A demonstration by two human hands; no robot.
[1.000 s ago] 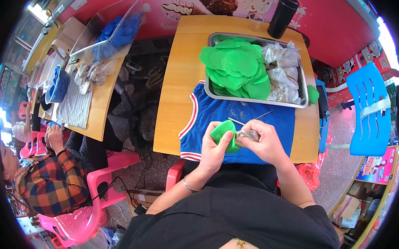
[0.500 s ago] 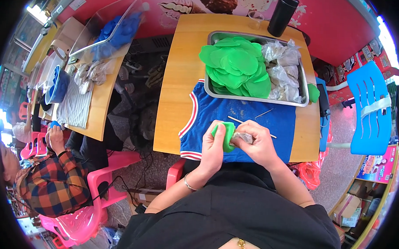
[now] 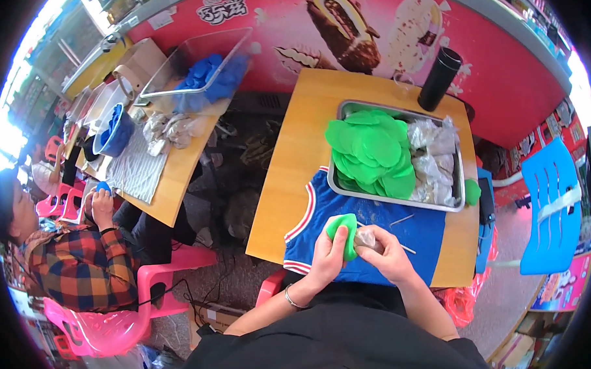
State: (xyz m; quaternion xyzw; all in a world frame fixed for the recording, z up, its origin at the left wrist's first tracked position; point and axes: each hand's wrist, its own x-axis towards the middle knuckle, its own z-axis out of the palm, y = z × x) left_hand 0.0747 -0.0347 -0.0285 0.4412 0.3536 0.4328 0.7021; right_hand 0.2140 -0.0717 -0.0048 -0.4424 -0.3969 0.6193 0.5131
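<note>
1. The left hand (image 3: 328, 253) is clamped around a folded green disc (image 3: 345, 233), thumb over its lower edge. The right hand (image 3: 390, 253) is closed on a small greyish lump (image 3: 364, 238) pressed against the disc's 3 o'clock side. Both are held just above the blue cloth (image 3: 349, 231) at the near edge of the worktop (image 3: 295, 165).
2. Risk: the lump looks soft and the disc is only half closed around it. If the right hand lets go before the fold is pinched, the filling could slide out onto the cloth.
3. Risk: a thin stick (image 3: 401, 220) lies on the cloth at 1 o'clock of the hands, another (image 3: 408, 249) just beside the right hand. A sweep of the wrist could knock one off the edge.
4. Risk: the metal tray (image 3: 461, 179) sits at 12 o'clock, piled with green discs (image 3: 369, 149); a hasty reach could drag several out.
5. Against a second ago, the disc is folded tighter and stands more upright. The hands sit closer together, and the lump is now tucked against the green.
</note>
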